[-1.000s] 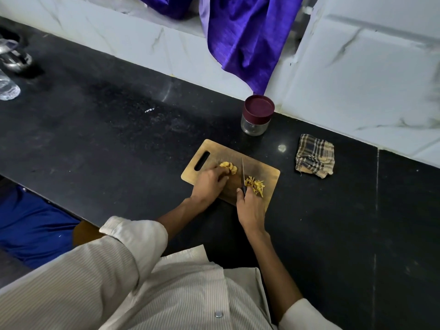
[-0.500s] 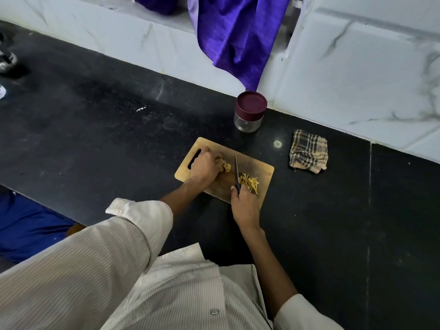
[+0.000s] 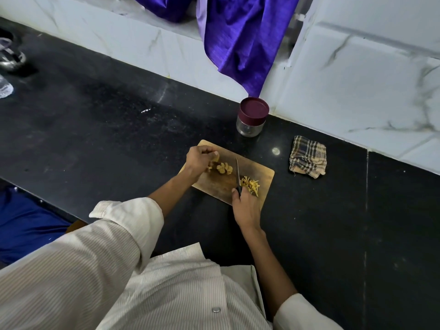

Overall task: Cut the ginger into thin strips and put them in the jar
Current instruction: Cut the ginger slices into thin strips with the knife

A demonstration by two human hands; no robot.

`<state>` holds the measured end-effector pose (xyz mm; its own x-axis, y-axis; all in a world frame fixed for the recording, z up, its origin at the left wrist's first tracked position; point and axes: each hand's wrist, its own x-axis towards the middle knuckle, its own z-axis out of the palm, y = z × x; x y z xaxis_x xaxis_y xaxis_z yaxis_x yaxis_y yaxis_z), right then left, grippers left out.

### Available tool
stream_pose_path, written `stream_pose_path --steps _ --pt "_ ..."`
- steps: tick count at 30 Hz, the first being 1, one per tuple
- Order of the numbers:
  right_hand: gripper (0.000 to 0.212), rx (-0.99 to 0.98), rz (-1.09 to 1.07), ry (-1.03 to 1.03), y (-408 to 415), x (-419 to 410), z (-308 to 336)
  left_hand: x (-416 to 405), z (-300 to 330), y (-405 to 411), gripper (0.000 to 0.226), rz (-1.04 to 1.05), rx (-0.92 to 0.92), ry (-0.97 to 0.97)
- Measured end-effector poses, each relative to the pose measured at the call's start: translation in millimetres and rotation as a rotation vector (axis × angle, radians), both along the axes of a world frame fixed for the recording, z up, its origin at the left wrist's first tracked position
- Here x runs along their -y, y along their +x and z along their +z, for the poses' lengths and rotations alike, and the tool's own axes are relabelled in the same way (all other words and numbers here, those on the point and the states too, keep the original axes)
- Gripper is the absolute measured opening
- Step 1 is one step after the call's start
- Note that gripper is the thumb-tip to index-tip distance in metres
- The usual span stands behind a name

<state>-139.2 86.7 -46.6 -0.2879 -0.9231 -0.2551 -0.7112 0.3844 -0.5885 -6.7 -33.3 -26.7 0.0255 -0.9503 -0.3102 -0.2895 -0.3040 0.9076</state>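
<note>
A wooden cutting board [image 3: 262,171] lies on the black counter. Uncut ginger pieces [image 3: 223,168] sit at its middle. My left hand [image 3: 198,160] rests curled over the board's left end, pinching a small ginger piece at its fingertips. A pile of thin ginger strips [image 3: 250,185] lies on the board's right side. My right hand [image 3: 246,207] grips the handle of a knife [image 3: 237,171], whose blade stands edge-down between the pieces and the strips. A glass jar with a maroon lid [image 3: 252,116] stands shut behind the board, near the wall.
A folded checked cloth [image 3: 307,160] lies right of the board. Purple fabric [image 3: 240,41] hangs down the marble wall above the jar. Steel and glass vessels [image 3: 7,67] sit at the far left. The counter's front edge runs at lower left.
My left hand has shifted left toward the board's handle end, uncovering the ginger pieces. The knife and right hand stay beside the strips.
</note>
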Motion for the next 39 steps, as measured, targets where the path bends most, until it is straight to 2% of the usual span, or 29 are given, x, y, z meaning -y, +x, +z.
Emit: stream_pose_path --steps 7,10,16,18,23,30,39 --pt "0.028 0.074 -0.008 0.015 -0.5 -2.5 2.6 -38.3 -9.1 -1.5 0.007 0.041 -0.095 0.059" --pt "0.026 0.177 -0.028 0.045 -3.2 -6.3 -2.0 -51.1 -20.5 -12.3 0.009 0.025 -0.031 0.113" --pt "0.027 0.258 -0.035 0.047 -11.6 -26.3 6.8 -55.8 -28.7 -24.9 0.016 -0.102 0.275 -0.111" --pt "0.031 0.278 -0.045 0.086 -11.1 -32.6 7.1 -58.9 -32.1 -23.7 0.016 -0.124 0.321 -0.166" --pt "0.029 0.290 -0.044 0.114 -3.1 -42.7 5.0 -61.5 -40.1 -13.3 0.022 -0.229 0.306 -0.276" --pt "0.026 0.240 -0.040 0.152 -1.3 -45.1 3.1 -65.9 -42.5 -14.8 0.024 -0.241 0.382 -0.281" --pt "0.027 0.204 -0.029 0.170 -2.3 -43.6 2.9 -67.4 -43.4 -12.6 0.031 -0.271 0.361 -0.284"
